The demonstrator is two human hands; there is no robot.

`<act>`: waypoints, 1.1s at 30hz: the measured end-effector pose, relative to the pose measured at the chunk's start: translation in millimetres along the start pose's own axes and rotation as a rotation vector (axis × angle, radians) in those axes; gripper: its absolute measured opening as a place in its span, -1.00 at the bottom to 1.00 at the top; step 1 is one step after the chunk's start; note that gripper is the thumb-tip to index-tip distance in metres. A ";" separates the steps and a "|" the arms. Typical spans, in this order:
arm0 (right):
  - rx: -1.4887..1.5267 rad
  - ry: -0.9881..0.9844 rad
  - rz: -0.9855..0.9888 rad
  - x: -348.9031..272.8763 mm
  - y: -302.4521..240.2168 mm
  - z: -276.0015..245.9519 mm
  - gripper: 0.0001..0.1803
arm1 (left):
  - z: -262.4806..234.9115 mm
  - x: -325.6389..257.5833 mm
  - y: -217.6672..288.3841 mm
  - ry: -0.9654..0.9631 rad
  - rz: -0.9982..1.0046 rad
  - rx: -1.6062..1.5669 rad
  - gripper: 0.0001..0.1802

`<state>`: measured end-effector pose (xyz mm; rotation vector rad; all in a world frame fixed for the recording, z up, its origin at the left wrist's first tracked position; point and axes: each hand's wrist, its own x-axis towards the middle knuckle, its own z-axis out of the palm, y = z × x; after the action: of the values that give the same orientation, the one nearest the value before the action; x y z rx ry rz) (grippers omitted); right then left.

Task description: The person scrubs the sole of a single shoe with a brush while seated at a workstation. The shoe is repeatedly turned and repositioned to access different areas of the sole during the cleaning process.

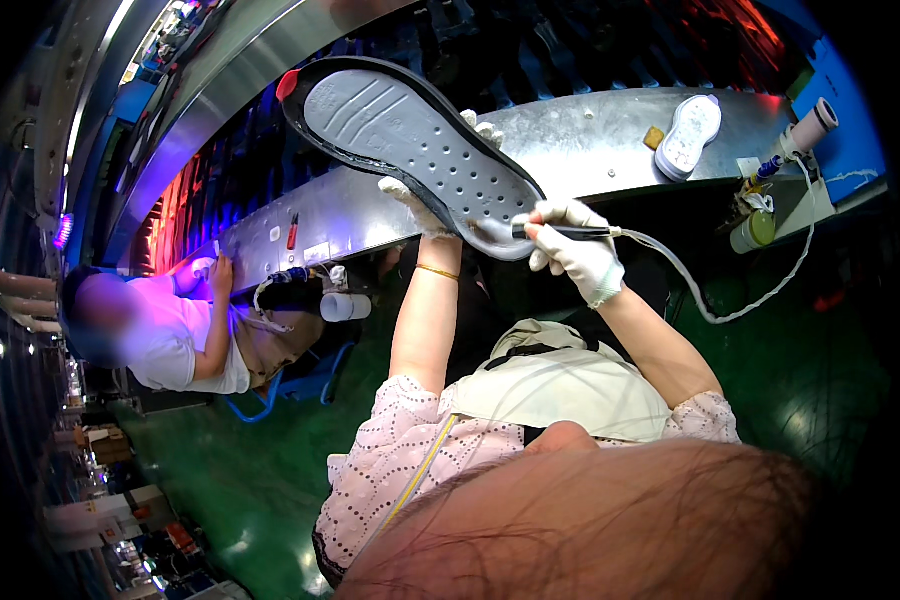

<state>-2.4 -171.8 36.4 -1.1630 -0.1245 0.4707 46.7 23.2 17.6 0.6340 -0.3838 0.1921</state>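
A large shoe sole (425, 150), grey inside with a raised black rim and a red tab at its far left end, is held up over the metal bench edge. My left hand (416, 208), in a whitish glove, grips it from below; the thumb shows at the near rim and fingertips at the far rim. In my gloved right hand (585, 262) is a slim black pen-shaped applicator (575, 232), pinched between thumb and fingers. Its tip lies at the near right end of the sole, where the surface looks glossy. A pale tube (685, 275) trails from its back end.
On the metal bench (570, 125) lie a white sole (688, 138) and a small tan block (654, 138). A dark roller conveyor with red glowing heaters (735, 40) runs behind. At right hangs a greenish container (753, 232). Another person (185, 330) works at left.
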 end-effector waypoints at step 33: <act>-0.377 -0.375 0.046 32.8 2.8 -42.0 -0.86 | -53.7 15.5 16.7 0.004 -0.347 0.334 0.42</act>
<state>40.2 -193.0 12.2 -1.4372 -0.5299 0.7243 71.5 70.0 -6.8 1.0173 -0.2330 -0.0775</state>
